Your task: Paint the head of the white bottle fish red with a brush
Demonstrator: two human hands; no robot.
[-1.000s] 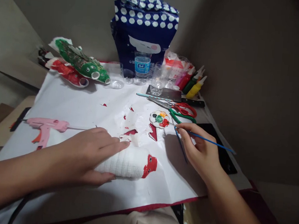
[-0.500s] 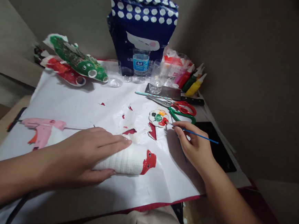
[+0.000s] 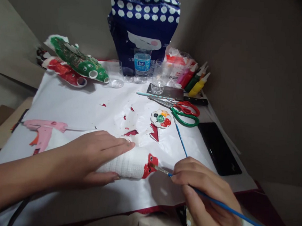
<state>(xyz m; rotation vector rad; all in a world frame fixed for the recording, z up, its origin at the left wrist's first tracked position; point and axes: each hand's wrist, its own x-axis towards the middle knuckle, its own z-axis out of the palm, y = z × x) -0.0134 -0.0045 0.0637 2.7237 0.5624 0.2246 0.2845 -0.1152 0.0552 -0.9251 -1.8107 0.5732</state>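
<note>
My left hand point(image 3: 97, 157) lies over a white gauze-wrapped roll point(image 3: 131, 163), its fingers and thumb around the sides. The roll's right end point(image 3: 150, 165) is painted red and bears two small eyes. In my right hand point(image 3: 207, 197) is a blue paintbrush point(image 3: 219, 203), its bristles at the red end. A flower-shaped palette point(image 3: 161, 118) with green, red, orange and black paint sits beyond the roll. Beside the palette a second blue brush point(image 3: 181, 139) lies on the white sheet point(image 3: 75, 110). Torn red patches show around the sheet's middle.
A pink glue gun point(image 3: 43, 130) lies at left. Green point(image 3: 79, 60) and red point(image 3: 62, 72) fish shapes stand behind it. Farther back are a blue bag point(image 3: 144, 25), clear cups and paint bottles point(image 3: 199, 84). Scissors point(image 3: 184, 117), a knife point(image 3: 196, 101) and a black phone point(image 3: 220, 148) are at right.
My right hand has moved from the palette down toward me, bringing the brush tip from the red paint to the roll's red end. My left hand stays on the roll.
</note>
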